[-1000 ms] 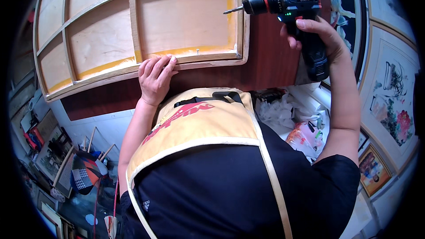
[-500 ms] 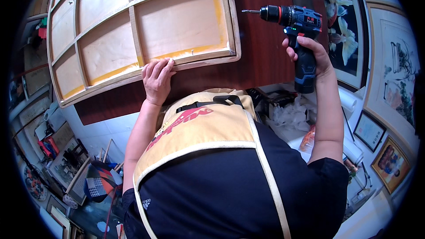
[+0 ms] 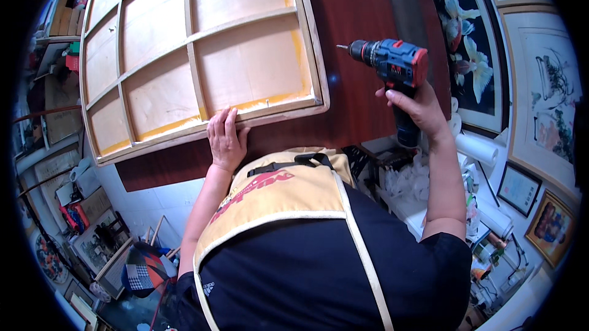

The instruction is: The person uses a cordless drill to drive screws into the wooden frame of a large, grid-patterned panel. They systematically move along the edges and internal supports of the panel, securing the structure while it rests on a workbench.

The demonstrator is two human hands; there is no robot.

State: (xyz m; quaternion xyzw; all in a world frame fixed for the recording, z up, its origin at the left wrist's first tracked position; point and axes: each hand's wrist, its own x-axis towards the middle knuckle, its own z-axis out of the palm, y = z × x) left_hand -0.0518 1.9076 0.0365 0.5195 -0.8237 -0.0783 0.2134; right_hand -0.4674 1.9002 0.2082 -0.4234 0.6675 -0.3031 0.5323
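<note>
A large wooden panel [image 3: 156,55], braced on its back by a grid of slats, lies on the dark red tabletop [image 3: 362,95]. Yellowish streaks run along its inner edges, and a small screw or pin [image 3: 267,103] stands up from the near rim. My left hand [image 3: 226,142] grips that near rim, fingers over the wood and thumb on the outer side. To the right of the panel, my right hand [image 3: 418,107] is wrapped round the handle of a blue and black cordless drill [image 3: 396,61]. Its bit points left toward the panel without touching it.
Framed pictures [image 3: 469,55] lean along the right side. Below them are white paper rolls [image 3: 477,149] and crumpled plastic bags [image 3: 408,179]. Shelves and clutter [image 3: 61,79] crowd the left, with a patchwork cloth item [image 3: 147,269] lower down.
The drill has turned, its rear now nearer to me, and sits slightly lower in view. My left-hand fingers are straighter on the rim. The whole view has shifted a little.
</note>
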